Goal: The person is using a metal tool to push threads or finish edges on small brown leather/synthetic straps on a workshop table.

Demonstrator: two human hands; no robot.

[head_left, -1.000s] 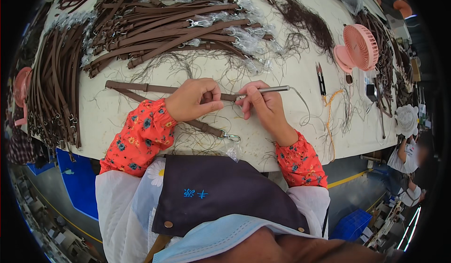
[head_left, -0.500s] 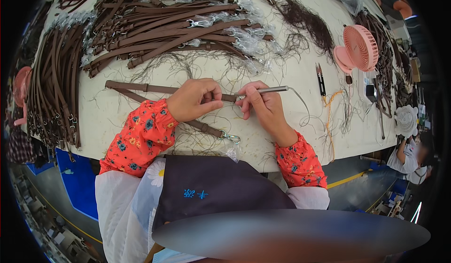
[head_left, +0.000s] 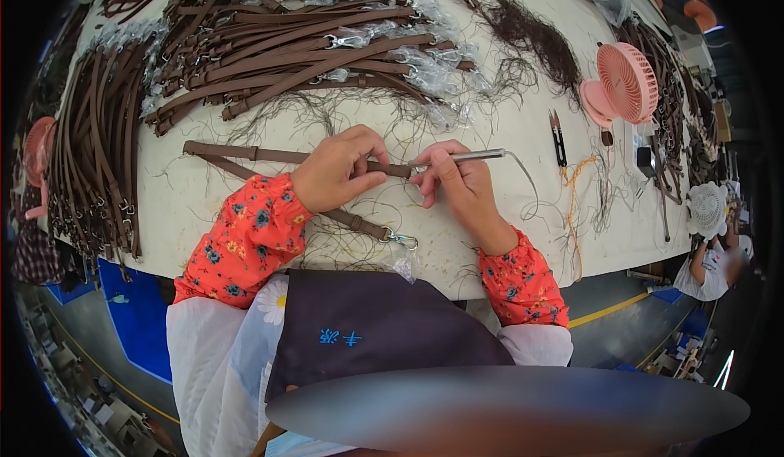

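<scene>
— At the far left of the worktop [head_left: 204, 204], what lies there?
— A row of brown straps [head_left: 94, 155]. Next, the left hand [head_left: 339, 171], its grip pinching one brown strap [head_left: 269, 156] flat on the cloth.

— And further right?
— The right hand [head_left: 457, 183], grip pressed round a thin metal tool [head_left: 465, 156] whose tip meets that strap. Beyond it lie black snips [head_left: 558, 137] and a pink fan [head_left: 625, 85].

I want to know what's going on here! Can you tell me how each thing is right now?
Left hand: pressing the brown strap onto the table.
Right hand: gripping a thin corded metal tool, tip at the strap.
Snippers: lying untouched.
Pink fan: upright; spinning cannot be told.
Strap pile: heaped, untouched.
</scene>
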